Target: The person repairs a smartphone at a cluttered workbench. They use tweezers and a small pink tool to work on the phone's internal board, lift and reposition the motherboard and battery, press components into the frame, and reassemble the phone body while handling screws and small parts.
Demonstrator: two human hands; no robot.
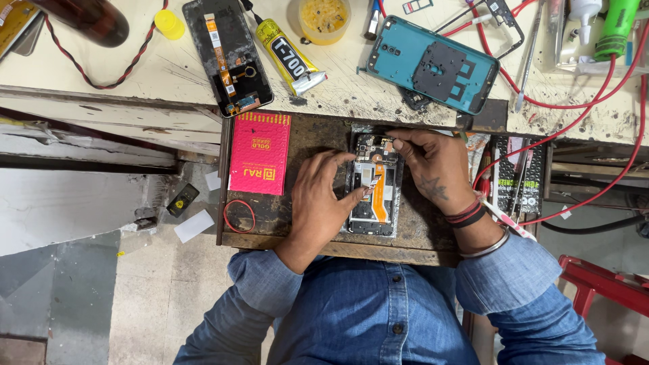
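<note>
An opened phone body (374, 196) with an orange ribbon cable lies on a dark wooden pull-out board (419, 233). My left hand (323, 196) rests on the phone's left edge, fingertips touching its middle near a small white part. My right hand (433, 165) presses on the phone's top right corner, thumb and forefinger pinched together; whether they hold a small tool or part I cannot tell.
A pink packet (260, 153) and a red rubber band (239, 216) lie on the board's left. On the bench behind are a teal phone back cover (433, 64), a dark phone frame (227, 54), a yellow glue tube (287, 55), a round tub (323, 17) and red wires (534, 101).
</note>
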